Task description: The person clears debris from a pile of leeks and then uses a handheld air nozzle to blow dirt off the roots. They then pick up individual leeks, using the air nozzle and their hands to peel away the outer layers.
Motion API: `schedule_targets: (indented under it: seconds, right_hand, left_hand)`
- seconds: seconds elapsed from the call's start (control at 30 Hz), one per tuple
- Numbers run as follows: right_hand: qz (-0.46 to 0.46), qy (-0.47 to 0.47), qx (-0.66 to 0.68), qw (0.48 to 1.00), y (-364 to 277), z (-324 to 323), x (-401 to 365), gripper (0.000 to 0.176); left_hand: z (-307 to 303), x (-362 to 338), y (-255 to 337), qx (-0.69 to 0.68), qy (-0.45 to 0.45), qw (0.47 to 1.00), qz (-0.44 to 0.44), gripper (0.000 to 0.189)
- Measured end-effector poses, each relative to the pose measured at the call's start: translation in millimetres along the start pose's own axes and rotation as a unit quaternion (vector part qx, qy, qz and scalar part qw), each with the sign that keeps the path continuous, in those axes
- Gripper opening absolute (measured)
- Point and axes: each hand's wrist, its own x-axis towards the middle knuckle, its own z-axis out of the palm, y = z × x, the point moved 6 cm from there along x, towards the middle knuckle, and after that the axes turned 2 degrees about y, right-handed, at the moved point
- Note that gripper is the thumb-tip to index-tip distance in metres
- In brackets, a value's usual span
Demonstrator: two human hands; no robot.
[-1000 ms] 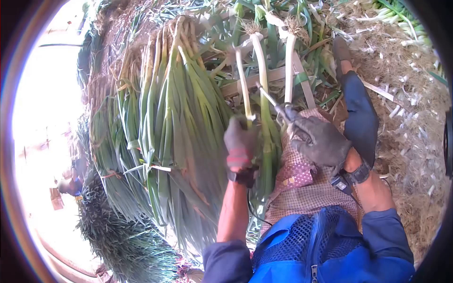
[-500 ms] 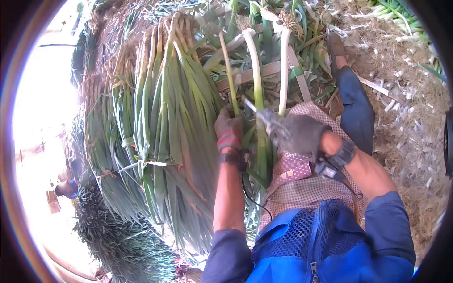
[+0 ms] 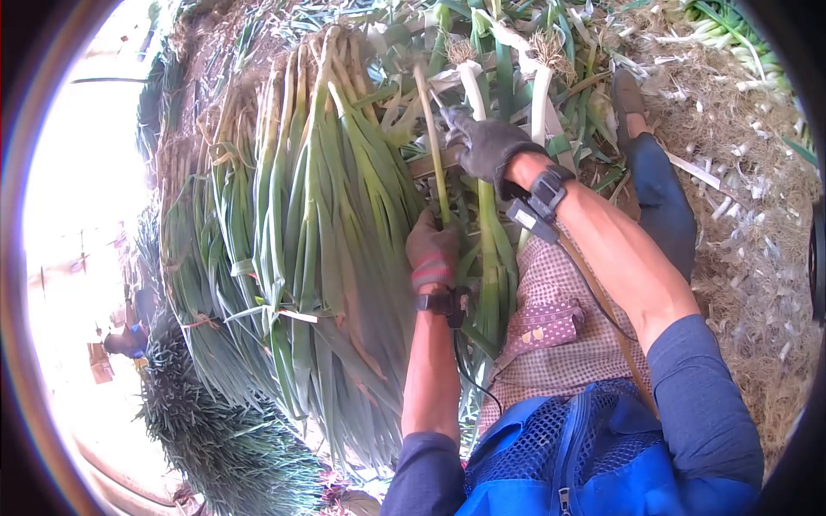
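My left hand (image 3: 433, 251), in a grey glove with a red band, is closed around a long green onion stalk (image 3: 434, 159) and holds it upright in front of me. My right hand (image 3: 488, 142), in a dark glove, is stretched forward to the upper part of that stalk. It grips a thin metal knife (image 3: 440, 101), and only the blade tip shows past the fingers. More white-stemmed onions (image 3: 540, 95) with root tufts stand just right of the right hand.
A large heap of bundled green onions (image 3: 318, 224) fills the left. A checkered cloth (image 3: 551, 344) covers my lap, and my leg in blue trousers (image 3: 664, 202) stretches onto straw-covered ground (image 3: 748, 232). Another person (image 3: 129, 341) is far off at the left edge.
My right hand moved forward and up along the stalk with the knife, the arm now extended. My left hand stayed on the stalk, shifting slightly lower.
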Motion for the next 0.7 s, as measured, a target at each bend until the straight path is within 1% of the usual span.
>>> schedule_targets:
  seconds: [0.03, 0.1, 0.13, 0.17, 0.2, 0.27, 0.3, 0.37, 0.4, 0.47, 0.5, 0.53, 0.57, 0.6, 0.67, 0.7]
  right_hand:
    - [-0.009, 0.019, -0.015, 1.0, -1.3, -4.8, 2.1, 0.076]
    - [-0.007, 0.011, 0.036, 0.999, 2.9, -4.8, -16.1, 0.075]
    - [-0.041, -0.015, 0.068, 0.997, -0.3, -0.3, -30.6, 0.076]
    - [-0.029, -0.048, 0.044, 0.997, 3.9, 5.8, -51.4, 0.077]
    - [-0.067, -0.049, 0.082, 0.993, 6.5, 16.3, -69.6, 0.076]
    - [-0.06, -0.114, 0.119, 0.984, -1.0, 12.4, -112.6, 0.074]
    - [-0.026, -0.149, 0.089, 0.985, -11.1, 0.0, -132.3, 0.075]
    - [-0.102, -0.06, 0.078, 0.99, 7.0, 23.8, -150.3, 0.076]
    - [-0.073, -0.062, 0.073, 0.993, 7.3, 18.2, -157.7, 0.074]
    - [-0.016, -0.069, 0.063, 0.995, 3.2, -2.7, -171.4, 0.069]
    - [-0.033, -0.079, 0.094, 0.992, -1.2, -3.2, -174.1, 0.071]
    - [-0.049, -0.088, 0.124, 0.987, -4.5, -3.2, -176.5, 0.073]
    - [-0.065, -0.098, 0.155, 0.981, -7.0, -2.1, -179.6, 0.075]
    - [-0.092, -0.076, 0.12, 0.986, -5.4, 2.3, -181.6, 0.076]
    - [-0.055, -0.05, 0.116, 0.99, 6.4, 9.7, -175.7, 0.072]
    - [-0.036, -0.036, 0.115, 0.992, 9.9, 9.4, -173.2, 0.07]
  left_hand:
    - [-1.5, -2.0, 5.6, 0.017, -0.003, 1.0, 0.005, 0.04]
    - [-4.3, -5.2, 14.3, 0.05, -0.008, 0.999, 0.014, 0.041]
    - [-3.3, -5.6, 13.4, 0.053, -0.016, 0.998, 0.003, 0.04]
    - [-2.3, -6.2, 12.5, 0.056, -0.025, 0.998, -0.009, 0.04]
    - [-1.3, -7.0, 11.6, 0.059, -0.035, 0.997, -0.019, 0.04]
    - [1.1, -13.5, 8.8, 0.084, -0.064, 0.994, 0.026, 0.041]
    - [1.9, -19.3, 5.9, 0.097, -0.078, 0.991, 0.049, 0.041]
    - [4.6, -39.3, -12.2, 0.097, -0.096, 0.99, 0.032, 0.04]
    - [4.8, -52.4, -20.8, 0.098, -0.104, 0.99, 0.023, 0.04]
    - [0.8, -84.5, -25.1, 0.145, -0.12, 0.978, 0.09, 0.031]
    - [-3.0, -94.4, -22.8, 0.169, -0.126, 0.97, 0.121, 0.027]
    - [-14.6, -109.1, 7.7, 0.252, -0.16, 0.938, 0.175, 0.026]
    - [-24.5, -102.2, 4.4, 0.212, -0.132, 0.953, 0.172, 0.028]
    - [-33.2, -88.3, 0.3, 0.171, -0.103, 0.965, 0.169, 0.03]
    - [-61.9, -55.6, 20.2, 0.156, 0.0, 0.968, 0.194, 0.037]
    - [-74.1, -30.3, 37.6, 0.201, 0.06, 0.954, 0.216, 0.042]
